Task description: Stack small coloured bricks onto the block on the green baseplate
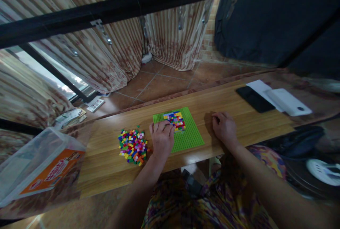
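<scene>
A green studded baseplate (188,142) lies on the wooden board, with a patch of small multicoloured toy bricks (178,118) covering its upper part. My left hand (162,137) reaches over the plate's left side, palm down. Its fingers are bent and pinched together at the patch's lower left edge; whatever they hold is hidden. A heap of loose toy bricks (133,146) lies left of that hand. To the right of the baseplate, my right hand (224,128) rests on the board in a loose fist, apart from the plate, with nothing visible in it.
A clear plastic tub (57,138) with an orange label stands at the far left. On the board's right end lie a black flat object (255,98) and a white box (289,101). Curtains (172,38) and a dark metal rail (148,0) are beyond the board.
</scene>
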Action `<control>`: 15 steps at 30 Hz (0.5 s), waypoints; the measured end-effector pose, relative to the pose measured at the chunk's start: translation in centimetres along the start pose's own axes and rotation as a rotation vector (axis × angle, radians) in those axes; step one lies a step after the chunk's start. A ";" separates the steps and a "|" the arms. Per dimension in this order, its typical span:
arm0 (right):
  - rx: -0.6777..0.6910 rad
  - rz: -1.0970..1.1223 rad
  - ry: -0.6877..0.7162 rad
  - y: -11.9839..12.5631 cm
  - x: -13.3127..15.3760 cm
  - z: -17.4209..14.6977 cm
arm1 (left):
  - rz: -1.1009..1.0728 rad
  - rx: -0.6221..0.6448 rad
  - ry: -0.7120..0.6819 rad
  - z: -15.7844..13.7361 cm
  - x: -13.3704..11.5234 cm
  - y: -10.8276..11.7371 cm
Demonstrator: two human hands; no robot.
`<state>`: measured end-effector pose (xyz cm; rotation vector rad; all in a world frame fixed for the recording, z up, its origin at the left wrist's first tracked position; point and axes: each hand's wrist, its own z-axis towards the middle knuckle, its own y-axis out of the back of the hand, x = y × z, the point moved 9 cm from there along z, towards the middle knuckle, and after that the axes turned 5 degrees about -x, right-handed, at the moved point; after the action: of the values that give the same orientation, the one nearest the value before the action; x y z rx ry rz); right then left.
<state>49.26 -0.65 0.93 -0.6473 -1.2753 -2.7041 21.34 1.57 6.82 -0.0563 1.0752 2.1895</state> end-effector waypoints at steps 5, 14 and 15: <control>-0.004 -0.011 -0.001 0.0 -0.1 0.0 | 0.000 -0.003 -0.008 -0.2 -0.2 0.0; -0.018 -0.010 0.013 0.1 0.1 0.0 | -0.026 -0.014 0.004 -0.4 0.0 -0.1; -0.015 -0.010 0.013 0.1 0.1 0.0 | -0.031 -0.016 0.004 -0.4 -0.1 -0.1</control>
<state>49.18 -0.71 1.07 -0.6261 -1.2594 -2.7240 21.32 1.30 6.56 -0.0839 1.0519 2.1718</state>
